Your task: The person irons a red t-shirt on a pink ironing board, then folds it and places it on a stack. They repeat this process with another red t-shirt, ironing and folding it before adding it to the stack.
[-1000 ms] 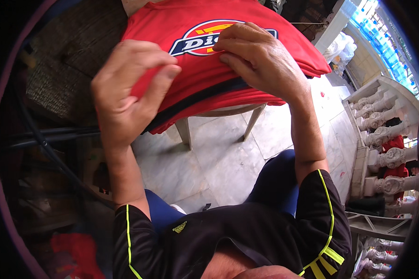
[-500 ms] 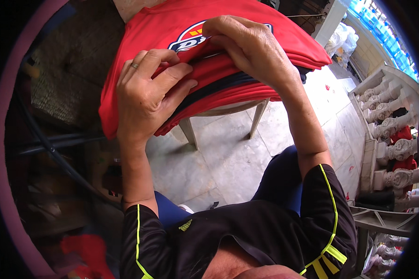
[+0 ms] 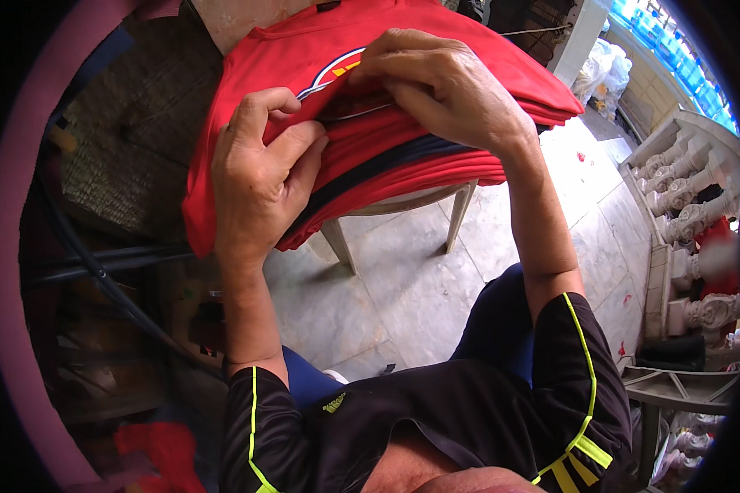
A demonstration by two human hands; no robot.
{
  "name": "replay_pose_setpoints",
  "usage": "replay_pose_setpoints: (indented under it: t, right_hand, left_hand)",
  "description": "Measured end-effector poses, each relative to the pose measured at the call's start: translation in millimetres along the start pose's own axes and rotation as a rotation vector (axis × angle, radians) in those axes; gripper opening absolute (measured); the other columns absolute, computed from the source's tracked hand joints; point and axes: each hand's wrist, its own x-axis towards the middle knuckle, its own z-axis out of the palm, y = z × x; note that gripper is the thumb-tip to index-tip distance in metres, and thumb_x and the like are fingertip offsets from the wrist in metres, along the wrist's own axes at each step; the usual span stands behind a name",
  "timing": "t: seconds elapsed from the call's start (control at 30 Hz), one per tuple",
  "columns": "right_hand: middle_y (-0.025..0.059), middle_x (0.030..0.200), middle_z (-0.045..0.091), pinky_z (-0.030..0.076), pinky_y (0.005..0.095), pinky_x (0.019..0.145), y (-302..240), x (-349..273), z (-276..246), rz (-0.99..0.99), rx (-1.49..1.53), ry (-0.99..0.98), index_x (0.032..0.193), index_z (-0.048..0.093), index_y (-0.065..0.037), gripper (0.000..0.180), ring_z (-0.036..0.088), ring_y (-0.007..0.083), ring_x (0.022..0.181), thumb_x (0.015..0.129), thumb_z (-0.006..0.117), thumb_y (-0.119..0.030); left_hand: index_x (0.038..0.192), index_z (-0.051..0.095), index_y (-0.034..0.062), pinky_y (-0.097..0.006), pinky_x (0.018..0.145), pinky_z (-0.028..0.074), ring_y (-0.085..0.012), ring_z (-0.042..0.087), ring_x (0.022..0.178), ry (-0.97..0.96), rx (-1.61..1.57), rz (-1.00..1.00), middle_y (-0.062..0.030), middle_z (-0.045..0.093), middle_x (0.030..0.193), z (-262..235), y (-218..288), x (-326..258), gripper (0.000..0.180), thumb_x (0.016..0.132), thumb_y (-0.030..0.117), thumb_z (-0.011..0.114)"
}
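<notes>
Pale marble floor (image 3: 370, 308) fills the middle of the head camera's view, with carved balusters (image 3: 682, 201), plastic bags (image 3: 602, 74) and blue bottles (image 3: 670, 62) along the right edge, and a dark cable (image 3: 99, 271) at the left. Ahead of the seated person, a light-coloured stool (image 3: 459, 215) bears a stack (image 3: 477, 168) of folded red clothes with one navy layer (image 3: 378, 171) among them. On top of the stack lies a red shirt (image 3: 275, 57) with a printed emblem (image 3: 337, 74), partly covered by the right hand. Both hands are at the near edge of this shirt, a little apart, with a raised fold and a dark gap between them. The left hand (image 3: 259, 177), at the near left, has its forefinger bent above the cloth and its thumb below, pinching the edge, the two tips only slightly parted. The right hand (image 3: 452, 90) arches over the emblem, its fingers bent together and the thumb tucked beneath, pinching the lifted cloth; its exact fingertip contact is partly hidden.
</notes>
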Motion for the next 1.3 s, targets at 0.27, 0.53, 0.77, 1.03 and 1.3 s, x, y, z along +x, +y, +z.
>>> replay_pose_setpoints:
  t: [0.27,0.53,0.77,1.03,1.3]
  right_hand:
    - [0.0146,0.098,0.069,0.054,0.0396,0.084,4.9,-3.7,-0.5,-0.097,-0.019,-0.104,0.096,0.072,0.001,0.016,0.068,0.0321,0.092,0.087,0.067,-0.012]
    - [0.0131,0.091,0.066,0.053,0.0412,0.077,3.4,-2.4,10.0,0.011,-0.095,0.037,0.097,0.071,-0.001,0.016,0.067,0.0324,0.087,0.089,0.066,-0.015]
    - [0.0132,0.093,0.066,0.053,0.0421,0.077,3.5,1.2,11.4,0.057,-0.114,0.04,0.1,0.071,-0.002,0.018,0.067,0.0328,0.088,0.091,0.064,-0.016]
    - [0.0136,0.097,0.068,0.054,0.0418,0.079,2.6,-4.4,7.5,0.028,-0.06,-0.094,0.102,0.071,-0.002,0.02,0.067,0.0335,0.089,0.089,0.067,-0.015]
    - [0.0128,0.097,0.068,0.055,0.0415,0.077,4.4,-4.1,13.6,0.016,-0.064,-0.079,0.101,0.072,-0.003,0.018,0.068,0.0329,0.087,0.084,0.068,-0.01]
  left_hand:
    - [0.096,0.068,0.0034,-0.037,0.072,0.05,-0.0257,0.062,0.085,0.01,0.059,-0.056,-0.0094,0.059,0.098,5.4,-2.6,-3.7,0.016,0.082,-0.002,0.073]
    - [0.087,0.074,0.0124,-0.039,0.077,0.046,-0.0225,0.061,0.095,0.034,0.105,0.045,-0.0017,0.062,0.11,4.5,1.4,-6.4,0.019,0.07,0.011,0.083]
    - [0.088,0.075,0.013,-0.039,0.082,0.045,-0.0229,0.06,0.1,-0.071,0.147,0.019,-0.0027,0.06,0.118,-4.3,4.7,-5.6,0.018,0.071,0.012,0.082]
    - [0.094,0.069,0.0075,-0.038,0.077,0.046,-0.0257,0.061,0.09,-0.028,0.171,-0.013,-0.0075,0.058,0.104,8.5,0.0,-8.0,0.017,0.079,0.002,0.075]
    - [0.09,0.071,0.0118,-0.038,0.075,0.045,-0.0223,0.062,0.093,0.028,0.084,-0.018,-0.0027,0.06,0.108,7.2,-2.3,-8.7,0.02,0.073,0.01,0.081]
